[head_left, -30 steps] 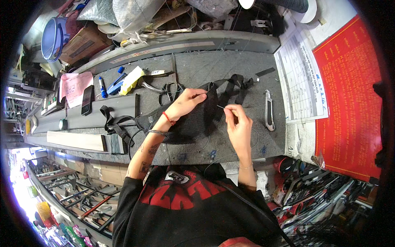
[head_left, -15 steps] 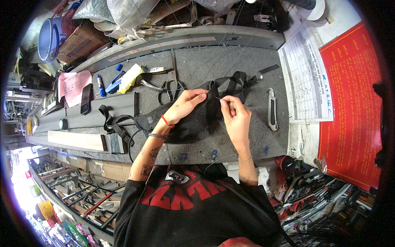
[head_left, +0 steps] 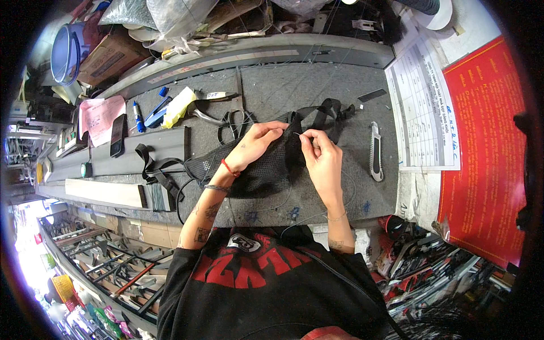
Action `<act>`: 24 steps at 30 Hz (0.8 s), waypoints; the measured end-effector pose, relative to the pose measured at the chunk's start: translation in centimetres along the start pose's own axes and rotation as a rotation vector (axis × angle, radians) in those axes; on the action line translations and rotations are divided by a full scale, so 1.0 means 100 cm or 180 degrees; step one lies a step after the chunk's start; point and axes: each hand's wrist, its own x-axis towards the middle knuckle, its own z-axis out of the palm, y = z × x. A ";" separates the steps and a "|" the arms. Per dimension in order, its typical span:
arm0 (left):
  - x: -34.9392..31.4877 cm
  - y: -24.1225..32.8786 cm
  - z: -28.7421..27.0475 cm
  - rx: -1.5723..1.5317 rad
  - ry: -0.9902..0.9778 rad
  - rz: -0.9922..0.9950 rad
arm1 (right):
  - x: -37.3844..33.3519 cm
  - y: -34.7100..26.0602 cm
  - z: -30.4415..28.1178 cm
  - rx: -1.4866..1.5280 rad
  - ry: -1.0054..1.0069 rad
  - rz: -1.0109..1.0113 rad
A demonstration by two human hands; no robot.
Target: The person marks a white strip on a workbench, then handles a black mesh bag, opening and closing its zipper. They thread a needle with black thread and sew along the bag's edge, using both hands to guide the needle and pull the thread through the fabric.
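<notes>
A black mesh bag (head_left: pixel 263 173) with black straps (head_left: pixel 323 116) lies on the grey carpeted bench in front of me. My left hand (head_left: pixel 255 144) is closed on the bag's upper edge, thumb and fingers pinching the fabric. Just right of it, my right hand (head_left: pixel 321 153) pinches a thin, shiny needle (head_left: pixel 297 134) between thumb and forefinger, its tip close to the bag's edge. A fine grey thread (head_left: pixel 352 187) loops over the bench below and beside my right hand.
A utility knife (head_left: pixel 375 152) lies right of my right hand. To the left are scissors (head_left: pixel 209 118), a blue marker (head_left: pixel 139 117), a phone (head_left: pixel 118 136), pink paper (head_left: pixel 102 119) and a pale strip (head_left: pixel 105 194). A raised ledge (head_left: pixel 249 48) bounds the bench's far side.
My right hand has shifted slightly left and down, closer to the bag's edge, with the needle still pinched. My left hand keeps its place on the bag.
</notes>
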 end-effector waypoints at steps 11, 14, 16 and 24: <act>0.004 -0.005 -0.003 0.0118 -0.0175 -0.0046 | 0.001 -0.001 0.001 -0.0031 0.0068 -0.0007; 0.004 -0.004 -0.004 0.0143 -0.0178 -0.0047 | 0.001 0.000 0.003 0.0010 0.0053 -0.0033; 0.004 -0.003 -0.004 0.0195 -0.0189 -0.0001 | 0.001 0.000 0.004 0.0001 0.0038 -0.0078; 0.004 -0.001 -0.003 0.0355 -0.0157 0.0231 | 0.001 -0.004 -0.002 -0.0306 -0.0102 -0.0007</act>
